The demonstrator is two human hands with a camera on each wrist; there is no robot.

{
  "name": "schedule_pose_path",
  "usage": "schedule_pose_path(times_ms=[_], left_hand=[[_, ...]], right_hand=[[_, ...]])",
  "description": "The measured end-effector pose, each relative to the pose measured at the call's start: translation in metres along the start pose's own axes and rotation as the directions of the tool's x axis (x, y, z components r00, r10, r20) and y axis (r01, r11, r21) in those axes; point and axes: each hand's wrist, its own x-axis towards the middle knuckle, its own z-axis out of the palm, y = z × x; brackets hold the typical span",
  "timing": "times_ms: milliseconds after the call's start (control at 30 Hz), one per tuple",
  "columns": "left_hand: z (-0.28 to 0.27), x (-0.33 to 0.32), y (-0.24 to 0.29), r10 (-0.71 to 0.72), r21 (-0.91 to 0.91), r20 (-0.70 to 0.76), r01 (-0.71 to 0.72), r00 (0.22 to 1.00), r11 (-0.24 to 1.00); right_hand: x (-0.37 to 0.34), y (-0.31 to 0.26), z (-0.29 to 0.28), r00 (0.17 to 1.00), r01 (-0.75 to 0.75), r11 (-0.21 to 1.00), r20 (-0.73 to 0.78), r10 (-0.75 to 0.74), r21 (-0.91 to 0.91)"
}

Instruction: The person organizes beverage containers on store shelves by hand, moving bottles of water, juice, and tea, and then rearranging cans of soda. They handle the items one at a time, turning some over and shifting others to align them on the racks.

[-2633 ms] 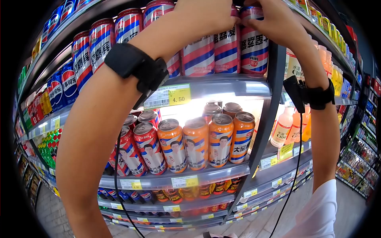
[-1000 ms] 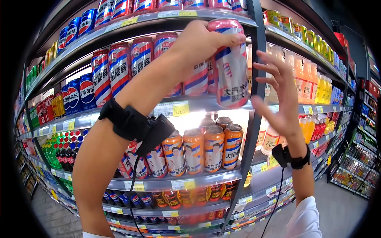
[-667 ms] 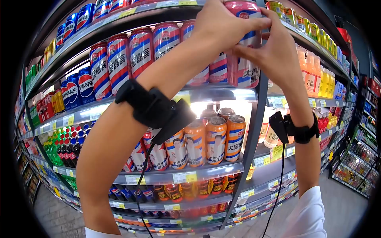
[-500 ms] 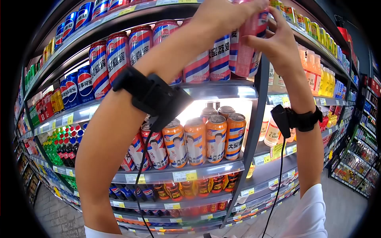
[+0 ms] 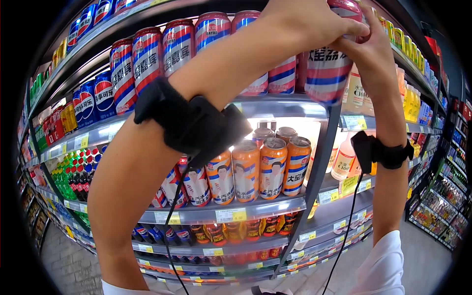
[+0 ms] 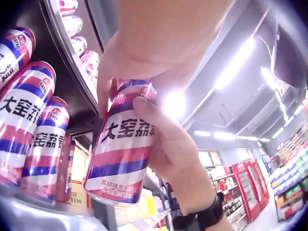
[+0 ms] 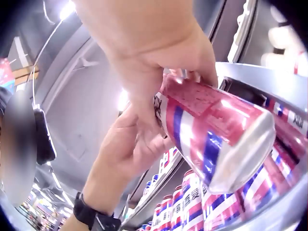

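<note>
Both hands are on one tall pink, blue and white can (image 5: 328,73), held at the front of the upper shelf's right end. My left hand (image 5: 302,24) grips its upper part, thumb across the front; my right hand (image 5: 376,56) holds it from the right, thumb against it. In the left wrist view the can (image 6: 120,154) tilts, its big lettering outward, between my left hand (image 6: 159,53) above and right hand (image 6: 168,144). The right wrist view shows the can's (image 7: 211,130) silver base, with the right hand (image 7: 168,53) over its top and the left hand (image 7: 127,144) behind.
Similar tall cans (image 5: 147,59) line the shelf to the left. Orange cans (image 5: 246,172) stand on the shelf below, above a price-tagged edge (image 5: 231,215). A dark upright (image 5: 322,147) divides these shelves from bottles (image 5: 344,157) on the right. Cables hang from both wrists.
The right hand, spread away from the can a second ago, now holds it with the left. The can has turned from its picture side to its big lettering and sits farther right in view.
</note>
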Motion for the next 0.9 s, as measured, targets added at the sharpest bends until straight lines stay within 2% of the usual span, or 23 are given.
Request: schedule_pose_path(times_ms=[67,100,133,167,200,233,267,333,367,400,433,467,533,667,733,767,900], left_hand=[[0.001,0.000,-0.001,0.098,0.069,-0.036,-0.095,0.995,0.993],[-0.017,0.004,-0.001,0.038,-0.258,0.080,-0.016,0.996,0.966],[-0.014,0.009,-0.009,0.041,-0.261,0.080,-0.018,0.996,0.965],[-0.007,0.013,-0.020,0.044,-0.071,0.088,-0.038,0.995,0.997],[-0.003,0.013,-0.023,0.046,0.123,0.096,-0.058,0.994,0.991],[-0.004,0.007,-0.027,0.133,0.154,0.082,-0.144,0.988,0.978],[-0.004,0.004,-0.031,0.135,0.155,0.083,-0.147,0.987,0.977],[-0.006,-0.002,-0.033,0.075,0.187,0.018,-0.078,0.997,0.979],[-0.009,-0.003,-0.034,0.076,0.188,0.019,-0.079,0.997,0.979],[-0.013,-0.003,-0.038,-0.027,0.417,0.115,-0.023,0.993,0.909],[-0.017,-0.004,-0.041,-0.151,0.624,0.182,0.004,0.972,0.781],[-0.020,-0.006,-0.046,-0.151,0.624,0.182,0.004,0.972,0.781],[-0.024,-0.010,-0.053,-0.140,0.750,0.299,-0.142,0.944,0.646],[-0.024,-0.014,-0.058,-0.205,0.792,0.329,-0.151,0.922,0.591],[-0.022,-0.015,-0.059,-0.210,0.807,0.301,-0.132,0.930,0.575],[-0.022,-0.013,-0.060,-0.209,0.806,0.300,-0.131,0.931,0.577],[-0.021,0.001,-0.056,-0.334,0.780,0.316,-0.043,0.888,0.624]], right_hand=[[0.000,-0.001,0.008,0.999,0.008,1.000,-0.044,-0.009,-0.025],[0.000,-0.002,0.013,0.994,0.100,0.995,-0.058,-0.098,0.026],[-0.002,-0.001,0.015,0.980,0.192,0.979,-0.076,-0.186,0.075],[-0.003,0.005,0.016,0.989,0.146,0.944,-0.055,-0.136,0.297],[-0.004,0.013,0.017,0.989,0.147,0.944,-0.055,-0.137,0.296],[-0.005,0.021,0.017,0.979,0.206,0.939,-0.057,-0.198,0.277],[-0.005,0.027,0.016,0.964,0.266,0.929,-0.061,-0.259,0.258],[-0.005,0.027,0.016,0.974,0.223,0.930,-0.037,-0.222,0.291],[-0.002,0.029,0.013,0.980,0.193,0.952,0.005,-0.200,0.237],[-0.001,0.031,0.010,0.984,0.164,0.970,0.044,-0.174,0.180],[-0.001,0.030,0.005,0.987,0.129,0.987,0.084,-0.137,0.091],[0.000,0.031,0.003,0.987,0.129,0.987,0.085,-0.137,0.091],[0.003,0.033,0.003,0.989,0.092,0.994,0.110,-0.097,0.051],[0.002,0.026,0.002,0.991,0.051,0.999,0.122,-0.051,0.004],[0.007,0.034,0.000,0.992,0.042,0.992,0.121,-0.028,-0.116],[0.008,0.037,-0.002,0.992,0.042,0.992,0.122,-0.027,-0.118],[0.013,0.026,0.001,0.975,0.131,0.950,0.210,-0.072,-0.283]])
